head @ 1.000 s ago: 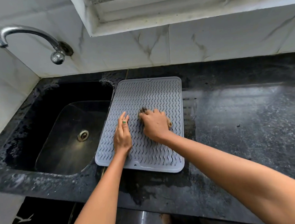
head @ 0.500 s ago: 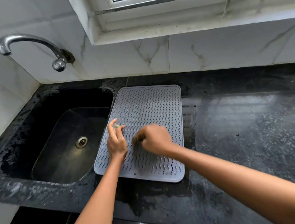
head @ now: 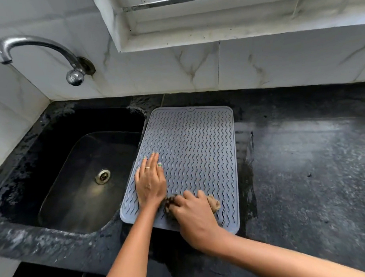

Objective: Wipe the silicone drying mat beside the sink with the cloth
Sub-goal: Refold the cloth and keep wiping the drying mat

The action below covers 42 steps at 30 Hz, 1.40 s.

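A grey silicone drying mat (head: pixel 190 150) with wavy ridges lies on the black counter just right of the sink (head: pixel 89 180). My left hand (head: pixel 150 182) rests flat on the mat's left side, fingers together and pointing away from me. My right hand (head: pixel 193 216) is closed on a small brown patterned cloth (head: pixel 214 203) and presses it on the mat near its front edge. Bits of cloth stick out on both sides of the hand; most of it is hidden under the palm.
A chrome tap (head: pixel 37 54) curves from the wall over the dark sink, which has a metal drain (head: pixel 103 175). The black stone counter (head: pixel 304 164) stretches right of the mat with wet streaks. White marbled tiles and a window sill stand behind.
My right hand has drawn the cloth from the mat's middle toward its front edge. My left hand has flattened on the mat's left side. The camera has tilted up slightly.
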{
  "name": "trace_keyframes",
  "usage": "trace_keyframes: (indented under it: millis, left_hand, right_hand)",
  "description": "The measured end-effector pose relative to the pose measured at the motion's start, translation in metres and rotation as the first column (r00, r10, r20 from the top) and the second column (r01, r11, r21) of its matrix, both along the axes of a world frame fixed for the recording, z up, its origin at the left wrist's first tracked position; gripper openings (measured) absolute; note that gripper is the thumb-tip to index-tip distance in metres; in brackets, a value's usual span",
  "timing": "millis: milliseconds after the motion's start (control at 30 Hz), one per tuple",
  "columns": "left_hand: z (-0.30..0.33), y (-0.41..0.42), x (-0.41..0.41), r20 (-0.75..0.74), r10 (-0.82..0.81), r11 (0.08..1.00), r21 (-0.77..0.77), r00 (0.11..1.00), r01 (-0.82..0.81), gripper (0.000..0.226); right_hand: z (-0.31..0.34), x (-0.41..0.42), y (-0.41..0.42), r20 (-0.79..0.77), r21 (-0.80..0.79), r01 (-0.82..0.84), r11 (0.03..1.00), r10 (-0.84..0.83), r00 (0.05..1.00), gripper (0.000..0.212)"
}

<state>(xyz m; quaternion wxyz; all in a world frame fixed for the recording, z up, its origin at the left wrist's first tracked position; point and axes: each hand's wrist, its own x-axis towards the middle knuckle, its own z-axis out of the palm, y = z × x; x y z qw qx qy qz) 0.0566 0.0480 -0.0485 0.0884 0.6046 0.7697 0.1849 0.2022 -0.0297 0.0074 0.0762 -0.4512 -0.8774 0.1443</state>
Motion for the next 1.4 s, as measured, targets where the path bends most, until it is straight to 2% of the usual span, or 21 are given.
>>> trace_keyframes:
  millis: [67, 133, 200, 267, 333, 400, 467, 533, 600, 633, 700, 733, 800, 833, 933, 1000, 1067, 1133, 1233, 1333, 1400]
  left_hand:
    - [0.001, 0.000, 0.000, -0.006, 0.001, 1.000, -0.002, 1.000, -0.001, 0.060]
    - [0.003, -0.001, 0.001, -0.056, 0.006, 1.000, 0.021, 0.998, -0.005, 0.061]
    - [0.010, 0.007, 0.006, -0.070, 0.083, 0.995, 0.064, 0.994, -0.079, 0.049]
    - [0.016, 0.028, 0.009, -0.053, 0.118, 0.988, 0.106, 0.992, -0.112, 0.038]
    - [0.016, 0.052, 0.009, -0.078, -0.030, 0.999, 0.038, 0.997, 0.033, 0.046]
    - [0.008, 0.069, 0.007, -0.099, -0.195, 0.977, -0.103, 0.976, 0.185, 0.054]
    - [-0.001, 0.074, 0.003, -0.114, -0.227, 0.967, -0.147, 0.967, 0.209, 0.059]
    - [-0.001, 0.073, 0.003, -0.116, -0.230, 0.967, -0.134, 0.966, 0.215, 0.064]
    - [0.001, 0.073, 0.003, -0.144, -0.208, 0.977, -0.078, 0.968, 0.198, 0.063]
    - [0.004, 0.077, 0.002, -0.166, -0.184, 0.983, -0.038, 0.969, 0.180, 0.061]
    - [0.008, 0.092, 0.003, -0.172, -0.125, 0.989, 0.052, 0.977, 0.135, 0.051]
    - [0.008, 0.099, 0.003, -0.170, -0.100, 0.990, 0.082, 0.980, 0.115, 0.048]
    - [0.008, 0.113, 0.003, -0.135, -0.104, 0.992, 0.058, 0.985, 0.112, 0.058]
    - [0.007, 0.118, 0.002, -0.123, -0.103, 0.994, 0.011, 0.987, 0.105, 0.066]
    - [0.000, 0.126, 0.000, -0.127, -0.103, 0.993, -0.077, 0.987, 0.094, 0.078]
    - [-0.002, 0.128, 0.000, -0.160, -0.104, 0.993, -0.074, 0.982, 0.093, 0.082]
    - [-0.007, 0.130, -0.001, -0.176, -0.090, 0.995, -0.066, 0.980, 0.080, 0.083]
    - [-0.011, 0.131, -0.003, -0.158, -0.081, 0.995, -0.062, 0.984, 0.072, 0.084]
    - [-0.012, 0.132, -0.002, -0.103, -0.083, 0.995, -0.055, 0.991, 0.077, 0.085]
    - [-0.010, 0.131, -0.002, 0.043, -0.033, 0.999, 0.024, 0.999, 0.032, 0.083]
    - [-0.012, 0.133, -0.001, 0.100, -0.017, 0.997, 0.071, 0.995, 0.010, 0.080]
  right_hand:
    - [0.011, 0.005, 0.020, -0.068, -0.163, 0.017, 0.987, -0.028, 0.997, 0.032]
    - [0.019, 0.010, 0.058, -0.258, -0.275, 0.171, 0.946, -0.244, 0.935, 0.044]
    - [0.019, 0.014, 0.112, -0.362, -0.173, 0.364, 0.915, -0.403, 0.841, 0.048]
    - [0.020, 0.011, 0.161, -0.255, -0.093, 0.447, 0.890, -0.455, 0.853, 0.045]
    - [0.010, 0.004, 0.189, -0.074, -0.083, 0.445, 0.892, -0.451, 0.890, 0.036]
    - [-0.006, -0.005, 0.174, 0.016, 0.009, 0.413, 0.910, -0.414, 0.910, 0.027]
    - [-0.015, -0.008, 0.135, 0.020, 0.107, 0.328, 0.939, -0.332, 0.943, 0.020]
    - [-0.005, -0.006, 0.099, 0.021, 0.079, 0.220, 0.972, -0.223, 0.975, 0.019]
    - [0.013, 0.000, 0.096, 0.083, -0.055, 0.136, 0.989, -0.132, 0.988, 0.028]
    - [0.020, 0.002, 0.107, 0.073, -0.161, 0.150, 0.975, -0.140, 0.988, 0.032]
    - [0.038, 0.001, 0.140, -0.041, -0.327, 0.260, 0.909, -0.288, 0.957, 0.033]
    - [0.045, -0.001, 0.162, -0.118, -0.306, 0.327, 0.894, -0.377, 0.919, 0.032]
    - [0.044, -0.006, 0.215, -0.211, -0.114, 0.435, 0.893, -0.449, 0.868, 0.035]
    - [0.040, -0.009, 0.239, -0.189, -0.068, 0.449, 0.891, -0.453, 0.871, 0.039]
    - [0.019, -0.018, 0.277, 0.018, -0.104, 0.413, 0.905, -0.413, 0.911, 0.041]
    - [0.002, -0.024, 0.267, 0.109, 0.011, 0.376, 0.927, -0.375, 0.921, 0.035]
    - [-0.003, -0.029, 0.240, 0.103, 0.106, 0.326, 0.939, -0.336, 0.936, 0.028]
    - [0.002, -0.030, 0.212, 0.079, 0.066, 0.286, 0.956, -0.291, 0.953, 0.027]
    - [0.018, -0.025, 0.192, 0.102, -0.077, 0.231, 0.970, -0.223, 0.970, 0.025]
    - [0.034, -0.017, 0.216, 0.010, -0.227, 0.315, 0.921, -0.322, 0.947, 0.028]
    - [0.031, -0.012, 0.250, -0.074, -0.125, 0.403, 0.907, -0.414, 0.907, 0.029]
